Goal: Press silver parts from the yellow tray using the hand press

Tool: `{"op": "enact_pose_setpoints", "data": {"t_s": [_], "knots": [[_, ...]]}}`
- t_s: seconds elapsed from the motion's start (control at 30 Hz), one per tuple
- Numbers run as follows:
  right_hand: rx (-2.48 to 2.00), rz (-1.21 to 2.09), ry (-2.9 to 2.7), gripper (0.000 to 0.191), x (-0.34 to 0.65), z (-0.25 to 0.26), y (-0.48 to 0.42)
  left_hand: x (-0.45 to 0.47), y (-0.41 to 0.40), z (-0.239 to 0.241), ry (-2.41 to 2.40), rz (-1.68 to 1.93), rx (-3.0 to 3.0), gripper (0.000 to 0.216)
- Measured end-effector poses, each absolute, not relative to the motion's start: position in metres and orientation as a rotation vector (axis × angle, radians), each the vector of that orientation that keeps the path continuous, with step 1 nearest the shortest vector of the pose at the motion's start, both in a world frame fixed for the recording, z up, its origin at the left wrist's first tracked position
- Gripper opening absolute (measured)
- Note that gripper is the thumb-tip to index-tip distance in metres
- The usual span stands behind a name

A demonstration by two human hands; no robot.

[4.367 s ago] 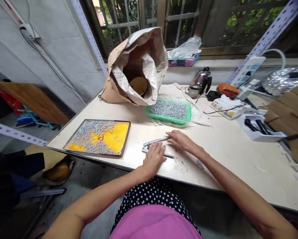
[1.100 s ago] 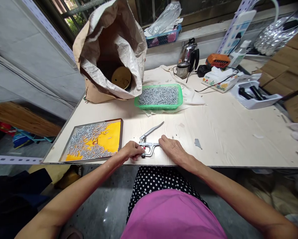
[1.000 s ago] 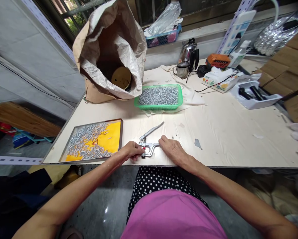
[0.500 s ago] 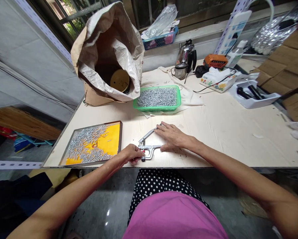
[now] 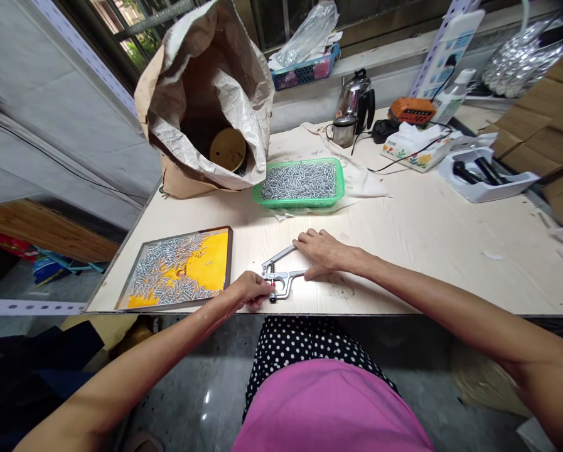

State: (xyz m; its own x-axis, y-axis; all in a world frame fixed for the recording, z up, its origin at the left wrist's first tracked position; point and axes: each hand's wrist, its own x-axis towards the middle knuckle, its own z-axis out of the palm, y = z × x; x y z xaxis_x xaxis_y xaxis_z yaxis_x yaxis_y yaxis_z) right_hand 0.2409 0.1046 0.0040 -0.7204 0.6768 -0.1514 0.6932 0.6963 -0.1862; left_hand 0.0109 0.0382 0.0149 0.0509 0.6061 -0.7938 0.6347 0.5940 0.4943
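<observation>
Grey metal hand pliers (image 5: pixel 288 276), of the snap-setting kind with a spring and a wide C-shaped jaw, lie at the table's front edge. My right hand (image 5: pixel 326 252) is around the ends of the two handles, which stand spread apart. With closed fingertips my left hand (image 5: pixel 253 290) pinches at the jaw, beside a small red part (image 5: pixel 272 284). Whatever lies between those fingertips is too small and hidden to make out. Left of that hand is a shallow tray (image 5: pixel 230 257) with a yellow bottom, scattered with many small silvery metal pieces (image 5: pixel 161 263).
Behind the pliers stands a green basket (image 5: pixel 341 188) full of similar metal pieces. A large open sack (image 5: pixel 257 94) holds a round yellowish container (image 5: pixel 228 150). At the back right are a metal kettle (image 5: pixel 354 94), a tissue box (image 5: pixel 415 147) and a white tray (image 5: pixel 488 188) with black-handled tools.
My right hand's fingers have curled in more around the handle ends. My left hand stays at the jaw. The view has shifted slightly.
</observation>
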Motion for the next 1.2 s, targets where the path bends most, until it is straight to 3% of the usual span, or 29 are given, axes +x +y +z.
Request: {"op": "enact_pose_setpoints", "data": {"t_s": [0.13, 0.3, 0.47, 0.6, 0.87, 1.1, 1.2], "knots": [[1.166, -0.33, 2.826, 0.05, 0.239, 0.01, 0.092, 0.015, 0.027, 0.023, 1.738, -0.107, 1.308, 0.037], [1.208, -0.301, 2.819, 0.031, 0.239, 0.017, 0.076, 0.035, 0.014, 0.021, 1.723, 0.1, 2.186, 0.019], [1.257, -0.353, 2.798, 0.046, 0.241, 0.016, 0.073, 0.054, 0.037, 0.003, 1.412, 0.03, 2.594, 0.054], [1.282, -0.395, 2.751, 0.06, 0.244, 0.017, 0.073, 0.057, 0.055, 0.001, 1.349, -0.096, 2.655, 0.063], [1.269, -0.365, 2.759, 0.014, 0.241, 0.014, 0.067, 0.066, 0.058, 0.005, 1.369, -0.064, 2.567, 0.022], [1.356, -0.36, 2.814, 0.016, 0.245, -0.002, 0.065, 0.067, 0.061, 0.004, 1.412, -0.008, 2.512, 0.018], [1.364, -0.365, 2.88, 0.036, 0.254, -0.004, 0.072, 0.068, 0.05, -0.002, 1.506, 0.063, 2.517, 0.031]]}}
